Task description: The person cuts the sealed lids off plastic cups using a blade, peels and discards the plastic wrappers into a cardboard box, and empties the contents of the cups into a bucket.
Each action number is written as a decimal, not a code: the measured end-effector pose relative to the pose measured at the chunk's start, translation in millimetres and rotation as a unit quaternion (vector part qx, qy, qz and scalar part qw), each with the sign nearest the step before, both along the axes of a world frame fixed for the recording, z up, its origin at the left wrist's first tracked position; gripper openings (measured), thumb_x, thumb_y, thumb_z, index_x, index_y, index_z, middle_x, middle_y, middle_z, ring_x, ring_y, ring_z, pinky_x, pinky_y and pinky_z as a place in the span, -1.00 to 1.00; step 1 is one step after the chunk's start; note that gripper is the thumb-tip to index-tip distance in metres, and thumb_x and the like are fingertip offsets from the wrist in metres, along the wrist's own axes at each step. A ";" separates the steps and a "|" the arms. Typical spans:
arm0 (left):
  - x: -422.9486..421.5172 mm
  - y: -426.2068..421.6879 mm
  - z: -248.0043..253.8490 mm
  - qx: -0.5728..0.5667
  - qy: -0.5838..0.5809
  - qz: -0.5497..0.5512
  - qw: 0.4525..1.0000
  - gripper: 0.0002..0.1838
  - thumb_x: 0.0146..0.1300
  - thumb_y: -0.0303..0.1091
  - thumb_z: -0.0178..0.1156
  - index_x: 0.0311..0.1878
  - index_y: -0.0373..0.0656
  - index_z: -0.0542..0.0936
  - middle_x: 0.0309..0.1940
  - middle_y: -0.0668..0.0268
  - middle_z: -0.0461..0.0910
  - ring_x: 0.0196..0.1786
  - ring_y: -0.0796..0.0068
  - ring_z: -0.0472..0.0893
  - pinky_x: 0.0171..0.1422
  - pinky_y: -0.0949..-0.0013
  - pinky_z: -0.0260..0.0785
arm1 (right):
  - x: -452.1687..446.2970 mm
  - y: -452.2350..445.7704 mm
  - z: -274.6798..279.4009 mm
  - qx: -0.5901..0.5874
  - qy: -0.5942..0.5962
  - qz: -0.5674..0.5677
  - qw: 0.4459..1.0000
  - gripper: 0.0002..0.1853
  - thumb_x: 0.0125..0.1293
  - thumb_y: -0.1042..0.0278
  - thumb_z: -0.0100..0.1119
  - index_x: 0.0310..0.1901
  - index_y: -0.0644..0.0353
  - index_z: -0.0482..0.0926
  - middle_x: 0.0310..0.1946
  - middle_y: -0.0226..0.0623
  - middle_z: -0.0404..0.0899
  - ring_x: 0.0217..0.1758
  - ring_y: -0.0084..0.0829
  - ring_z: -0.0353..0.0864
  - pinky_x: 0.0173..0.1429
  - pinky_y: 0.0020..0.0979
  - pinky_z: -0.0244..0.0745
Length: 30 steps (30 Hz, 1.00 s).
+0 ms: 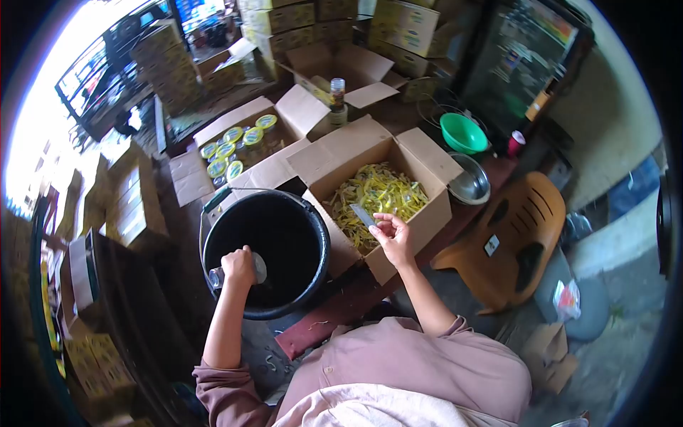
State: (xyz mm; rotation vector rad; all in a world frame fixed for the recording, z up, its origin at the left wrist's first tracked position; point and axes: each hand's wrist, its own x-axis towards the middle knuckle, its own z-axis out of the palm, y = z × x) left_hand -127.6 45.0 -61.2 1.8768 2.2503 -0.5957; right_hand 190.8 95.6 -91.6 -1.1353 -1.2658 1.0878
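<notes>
My left hand [238, 266] is closed around a clear container [217, 277], over the mouth of a large black bucket [284, 308]. Inside, the bucket is too dark to make out. My right hand [393, 237] pinches a flat, narrow grey strip [363, 215] between thumb and fingers; its exact kind is unclear. That hand is above the near side of an open carton [356, 148], which holds a heap of thin yellow strips [388, 188].
Behind the bucket, an open carton [186, 178] holds several yellow-lidded jars [231, 135]. A green bowl [464, 133] and a metal basin [471, 181] stand right of the strips. An orange plastic chair [512, 235] is at the right; stacked cartons [281, 21] rise at the back.
</notes>
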 end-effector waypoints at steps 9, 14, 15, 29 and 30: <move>-7.0 1.2 -21.1 -0.111 -0.008 -0.059 0.992 -0.43 -0.41 -0.14 0.49 -0.19 -0.11 0.62 -0.11 0.22 0.58 -0.01 0.33 0.56 0.04 0.38 0.42 | -0.8 -48.9 -0.3 0.005 -0.054 -0.099 0.994 -0.75 0.08 0.53 0.25 -0.16 0.23 0.55 -0.51 -0.53 0.52 -0.53 -0.82 0.36 -0.43 -0.73 0.27; -10.9 -1.4 -32.5 -0.009 -0.081 -0.092 0.992 -0.35 -0.48 -0.07 0.50 -0.20 -0.16 0.61 -0.20 0.14 0.60 -0.09 0.27 0.59 -0.03 0.30 0.46 | -0.4 -58.3 0.5 0.015 -0.067 -0.132 0.989 -0.74 0.08 0.56 0.25 -0.15 0.27 0.54 -0.50 -0.52 0.52 -0.53 -0.84 0.35 -0.44 -0.76 0.26; -10.6 -2.1 -31.0 0.072 -0.094 -0.096 0.988 -0.34 -0.51 -0.03 0.49 -0.22 -0.18 0.61 -0.22 0.11 0.60 -0.12 0.25 0.60 -0.05 0.28 0.47 | -1.1 -60.3 5.7 0.016 -0.077 -0.138 0.987 -0.74 0.08 0.56 0.24 -0.15 0.27 0.54 -0.50 -0.53 0.52 -0.53 -0.84 0.35 -0.44 -0.76 0.26; -0.3 -6.8 -14.6 -0.178 -0.094 -0.091 0.975 -0.51 -0.45 0.00 0.48 -0.42 -0.13 0.67 -0.40 0.27 0.65 -0.24 0.34 0.64 -0.11 0.35 0.48 | 1.0 -61.9 6.4 0.024 -0.066 -0.137 0.988 -0.75 0.09 0.56 0.23 -0.14 0.26 0.54 -0.49 -0.52 0.52 -0.52 -0.82 0.37 -0.41 -0.75 0.28; -1.1 -6.1 -18.1 -0.157 -0.092 -0.097 0.978 -0.50 -0.46 0.00 0.48 -0.42 -0.14 0.67 -0.39 0.26 0.65 -0.23 0.33 0.64 -0.11 0.35 0.48 | 0.1 -61.1 6.0 0.020 -0.064 -0.135 0.989 -0.75 0.09 0.56 0.23 -0.14 0.26 0.54 -0.49 -0.52 0.52 -0.51 -0.82 0.37 -0.41 -0.75 0.28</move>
